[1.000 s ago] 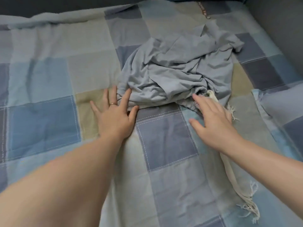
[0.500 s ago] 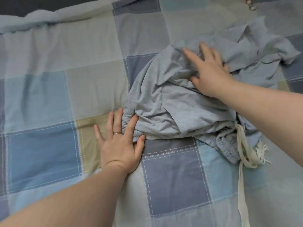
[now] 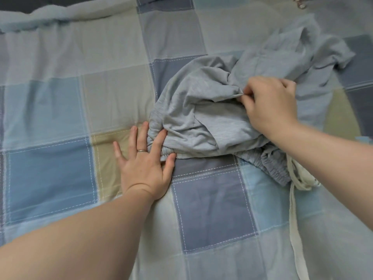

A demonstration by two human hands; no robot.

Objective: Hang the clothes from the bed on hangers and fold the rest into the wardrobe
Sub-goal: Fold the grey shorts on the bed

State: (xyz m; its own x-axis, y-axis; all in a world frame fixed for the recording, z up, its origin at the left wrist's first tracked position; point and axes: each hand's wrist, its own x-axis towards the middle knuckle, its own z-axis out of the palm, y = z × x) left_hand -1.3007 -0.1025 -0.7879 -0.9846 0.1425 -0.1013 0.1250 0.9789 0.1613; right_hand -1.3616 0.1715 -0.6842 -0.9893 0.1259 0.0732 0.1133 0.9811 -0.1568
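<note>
L hand (image 3: pixel 145 168) lies flat, palm down, fingers (image 3: pixel 159 141) straight & spread. The index finger and thumb tip press on the gathered near-left edge of the grey garment (image 3: pixel 193 110). The middle fingertip touches that edge, and the other two fingers rest on the checked bedcover (image 3: pixel 60 110) just beside it. There's a ring (image 3: pixel 141 150) on one finger. This hand grips nothing.

R hand (image 3: pixel 270 106) is curled, knuckles up, w/ fingers (image 3: pixel 249 101) & thumb pinching a fold of the garment's top layer near the middle of the heap.

Garment lies crumpled on the bedcover, centre to right of view. L hand is at its near-left corner; R hand is on top, further back & to the right. Its elastic waistband (image 3: pixel 270 168) shows under the R forearm, w/ a cream drawstring (image 3: pixel 292 215) trailing from it toward the near edge of view.

Vs 0.5 s ago: R hand lay flat on the cloth w/ fingers spread, further back on the heap; now it's nearer & closed on a fold, which bunches up at the pinch. 1 s ago it was open at the near edge by the drawstring. L hand hasn't shifted from the corner since 0.5 s ago and has the same flat pose.
</note>
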